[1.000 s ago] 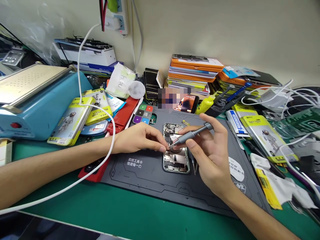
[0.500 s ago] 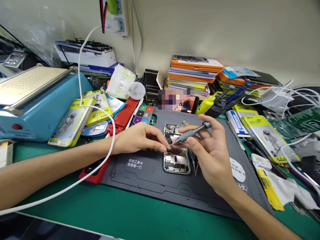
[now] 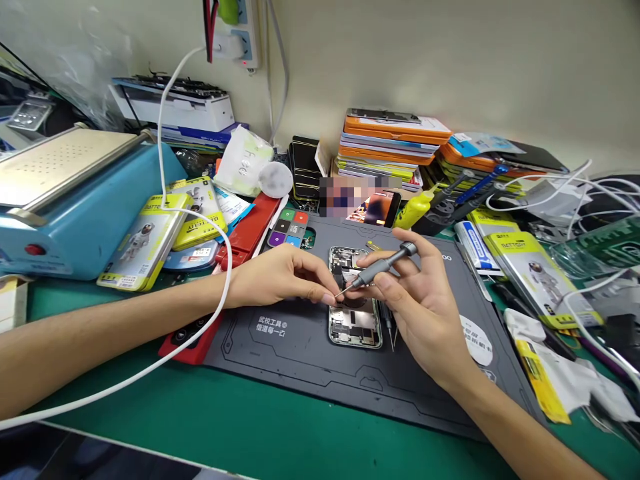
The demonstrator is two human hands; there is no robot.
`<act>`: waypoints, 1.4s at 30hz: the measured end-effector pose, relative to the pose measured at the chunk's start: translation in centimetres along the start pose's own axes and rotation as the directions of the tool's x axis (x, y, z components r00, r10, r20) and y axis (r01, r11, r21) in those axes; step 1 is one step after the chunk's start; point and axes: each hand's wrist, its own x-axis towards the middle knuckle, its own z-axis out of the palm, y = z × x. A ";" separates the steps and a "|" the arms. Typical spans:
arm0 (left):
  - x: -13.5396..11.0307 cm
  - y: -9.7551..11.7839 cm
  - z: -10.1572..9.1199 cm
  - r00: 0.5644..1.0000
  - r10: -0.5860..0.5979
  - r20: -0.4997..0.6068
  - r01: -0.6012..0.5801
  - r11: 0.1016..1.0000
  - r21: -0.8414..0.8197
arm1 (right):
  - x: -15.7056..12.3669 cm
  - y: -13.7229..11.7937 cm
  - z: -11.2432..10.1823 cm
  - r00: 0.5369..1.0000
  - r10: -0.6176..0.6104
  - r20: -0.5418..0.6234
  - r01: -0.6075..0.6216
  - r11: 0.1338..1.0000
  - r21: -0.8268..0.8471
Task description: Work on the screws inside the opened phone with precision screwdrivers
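Note:
My right hand holds a grey precision screwdriver, tilted so that its thin tip points down and left. At that tip, the thumb and forefinger of my left hand are pinched together; whatever sits between them is too small to make out. Under both hands lies an opened smartphone with its inner boards and metal plates showing. My fingers and the screwdriver hide part of its middle. Beside the phone's right edge, partly behind my right hand, lie thin-tipped tools.
A dark grey work mat covers the green table. A white cable loops over my left forearm. Left stand a blue machine and battery packs; more packs lie right. A lit phone leans at the back by stacked boxes.
The whole view has shifted slightly. Both hands and the screwdriver keep nearly the same pose over the phone, with the tip still at my left fingertips.

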 end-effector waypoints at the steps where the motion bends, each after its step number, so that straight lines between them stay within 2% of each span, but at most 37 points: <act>1: 0.0 0.0 0.0 1.000 -0.002 0.001 0.002 1.000 0.005 | 0.0 0.0 0.0 1.000 -0.001 0.000 0.001 1.000 0.001; 11: -0.1 -0.1 0.0 1.000 -0.012 -0.016 0.012 1.000 0.002 | 0.1 -0.1 0.2 1.000 -0.010 -0.011 0.010 1.000 -0.021; 18: 0.1 -0.1 0.1 0.999 -0.027 0.018 0.028 0.999 -0.020 | 0.1 -0.4 -0.2 1.000 0.019 -0.002 -0.019 1.000 0.006; 20: 0.2 -0.1 0.1 1.000 -0.027 0.016 0.027 1.000 -0.004 | 0.1 -0.5 -0.3 1.000 -0.007 -0.016 0.007 1.000 -0.010; 22: 0.2 -0.1 0.2 0.999 -0.022 -0.033 0.023 0.999 0.039 | -0.2 -0.5 -0.2 0.996 -0.086 -0.032 0.082 0.992 -0.098; 26: 0.0 -0.2 0.4 0.987 -0.031 -0.158 0.049 0.993 0.110 | -1.0 0.1 0.3 0.972 -0.225 0.068 0.234 0.892 -0.386; 29: -0.1 -0.2 0.4 0.988 -0.041 -0.146 0.059 0.991 0.121 | -1.4 1.1 0.3 0.912 -0.341 0.229 0.410 0.723 -0.556; 31: 0.0 -0.2 0.4 0.992 -0.034 -0.121 0.049 0.991 0.121 | -1.4 1.5 0.1 0.878 -0.371 0.302 0.478 0.644 -0.597; 34: 0.0 -0.3 0.3 0.995 -0.034 -0.097 0.045 0.992 0.117 | -1.3 1.7 0.0 0.882 -0.347 0.319 0.472 0.653 -0.593; 38: 0.0 -0.3 0.4 0.995 -0.021 -0.095 0.034 0.990 0.139 | -1.3 1.4 0.0 0.914 -0.265 0.308 0.401 0.704 -0.587; 42: -0.1 -0.3 0.4 0.996 -0.012 -0.091 0.023 0.993 0.115 | -1.6 1.4 0.0 0.921 -0.230 0.314 0.382 0.692 -0.612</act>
